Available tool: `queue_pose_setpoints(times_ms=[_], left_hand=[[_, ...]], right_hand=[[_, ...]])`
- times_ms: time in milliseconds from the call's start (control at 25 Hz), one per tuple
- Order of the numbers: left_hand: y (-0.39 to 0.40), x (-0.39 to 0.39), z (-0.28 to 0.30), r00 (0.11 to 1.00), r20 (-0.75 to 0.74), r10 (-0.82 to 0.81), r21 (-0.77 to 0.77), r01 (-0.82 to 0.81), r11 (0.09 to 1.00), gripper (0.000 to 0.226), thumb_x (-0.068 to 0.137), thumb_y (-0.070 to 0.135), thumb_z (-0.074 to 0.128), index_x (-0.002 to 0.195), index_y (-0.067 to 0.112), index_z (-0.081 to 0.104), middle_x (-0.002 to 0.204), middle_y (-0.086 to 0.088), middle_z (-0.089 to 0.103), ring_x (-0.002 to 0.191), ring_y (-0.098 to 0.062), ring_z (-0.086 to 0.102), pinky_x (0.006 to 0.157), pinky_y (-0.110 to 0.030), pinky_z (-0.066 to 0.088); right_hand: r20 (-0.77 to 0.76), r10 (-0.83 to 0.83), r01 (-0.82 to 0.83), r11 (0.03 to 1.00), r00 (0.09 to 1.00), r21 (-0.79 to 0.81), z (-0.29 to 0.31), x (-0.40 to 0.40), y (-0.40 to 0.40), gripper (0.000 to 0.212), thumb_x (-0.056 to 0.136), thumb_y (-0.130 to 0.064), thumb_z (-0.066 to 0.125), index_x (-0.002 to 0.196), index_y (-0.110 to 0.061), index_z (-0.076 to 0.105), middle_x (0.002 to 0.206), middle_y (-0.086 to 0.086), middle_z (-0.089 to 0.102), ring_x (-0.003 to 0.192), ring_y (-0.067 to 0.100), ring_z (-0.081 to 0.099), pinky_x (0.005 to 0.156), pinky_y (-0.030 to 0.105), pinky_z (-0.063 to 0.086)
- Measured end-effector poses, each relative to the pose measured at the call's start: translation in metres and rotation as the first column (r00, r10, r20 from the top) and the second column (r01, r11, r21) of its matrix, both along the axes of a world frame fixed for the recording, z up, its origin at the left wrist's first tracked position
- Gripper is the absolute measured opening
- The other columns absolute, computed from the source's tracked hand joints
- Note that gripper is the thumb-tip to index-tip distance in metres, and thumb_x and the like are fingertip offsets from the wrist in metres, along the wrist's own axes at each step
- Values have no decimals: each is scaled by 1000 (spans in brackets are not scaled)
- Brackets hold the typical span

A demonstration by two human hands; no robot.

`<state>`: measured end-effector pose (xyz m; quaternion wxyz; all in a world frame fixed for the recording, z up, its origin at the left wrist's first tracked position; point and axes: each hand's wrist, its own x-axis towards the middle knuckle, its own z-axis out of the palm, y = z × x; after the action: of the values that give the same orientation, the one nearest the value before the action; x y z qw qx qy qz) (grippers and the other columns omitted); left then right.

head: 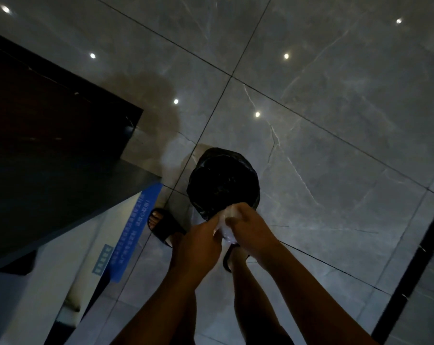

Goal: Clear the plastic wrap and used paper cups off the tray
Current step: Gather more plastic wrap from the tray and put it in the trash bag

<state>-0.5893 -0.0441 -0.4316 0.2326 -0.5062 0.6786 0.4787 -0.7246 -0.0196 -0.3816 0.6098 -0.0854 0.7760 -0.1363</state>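
Observation:
A crumpled wad of clear plastic wrap [227, 224] is squeezed between both my hands. My left hand [198, 245] grips its left side and my right hand [248, 226] curls round its right side. Both hands hover just over the near rim of a round bin lined with a black bag [223, 183], which stands on the floor. No tray and no paper cups are in view.
A dark counter [49, 145] with a white front panel and a blue label [136, 227] runs along the left. My feet in black slippers [164, 226] stand by the bin on grey marble floor tiles [335, 120]. A dark frame [415, 270] is at the right.

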Motion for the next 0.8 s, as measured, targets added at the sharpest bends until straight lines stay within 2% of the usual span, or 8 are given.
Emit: queue_pose_setpoints(times_ms=[80,120,200,360,440,520,640,800], left_hand=[[-1,0,-17,998,9,-67,49,66,997,29,100,38,56,128,32,55,129,-1,63,112,-16,60,99,-39,50],[-2,1,-26,993,9,-121,54,120,991,47,98,42,59,141,31,45,140,-1,55,124,-18,54,103,-38,46],[-7,4,-47,984,37,-175,-43,177,983,68,93,45,65,151,27,33,151,-1,42,135,-21,44,105,-36,42],[-20,13,-85,953,175,-249,-211,284,935,92,84,49,74,155,20,22,161,-12,18,145,-30,29,113,-43,35],[-21,19,-102,934,209,-291,-251,339,907,104,81,48,77,157,18,13,165,-14,5,151,-31,14,119,-44,26],[-22,23,-115,923,229,-310,-257,364,895,112,80,48,78,158,20,3,166,-13,-8,153,-31,2,121,-45,19],[-18,27,-129,921,216,-325,-217,370,903,117,81,51,77,159,21,-5,164,-10,-21,153,-30,-7,122,-44,13],[-12,26,-132,921,207,-329,-192,368,910,119,81,53,75,158,23,-12,160,-11,-32,152,-31,-4,122,-44,16]], right_hand=[[-85,37,-39,999,996,-32,-17,-6,8,31,100,-16,58,131,-15,56,111,-1,56,105,15,59,82,22,51],[-145,68,-74,997,987,-37,-26,-11,11,33,99,-16,60,132,-17,56,111,-2,56,103,14,59,84,25,53],[-246,139,-150,988,959,-26,-49,-21,14,35,97,-18,62,132,-19,56,116,4,55,106,20,60,87,30,56],[-311,171,-203,977,935,-71,-90,-35,3,36,91,-17,66,125,-26,60,122,11,55,101,23,59,74,18,48],[-333,240,-277,959,912,-67,-110,-38,-3,38,89,-21,67,126,-25,60,121,13,62,110,30,61,86,30,52],[-350,309,-342,939,884,-33,-126,-40,-9,43,88,-25,67,130,-23,57,124,15,62,118,36,55,101,40,48],[-353,345,-367,930,870,4,-147,-41,-14,46,85,-29,69,129,-20,56,127,16,58,122,39,50,102,43,45],[-453,381,-438,898,806,-25,-162,-36,-12,57,85,-31,71,136,-19,48,135,16,49,129,38,44,104,49,46]])
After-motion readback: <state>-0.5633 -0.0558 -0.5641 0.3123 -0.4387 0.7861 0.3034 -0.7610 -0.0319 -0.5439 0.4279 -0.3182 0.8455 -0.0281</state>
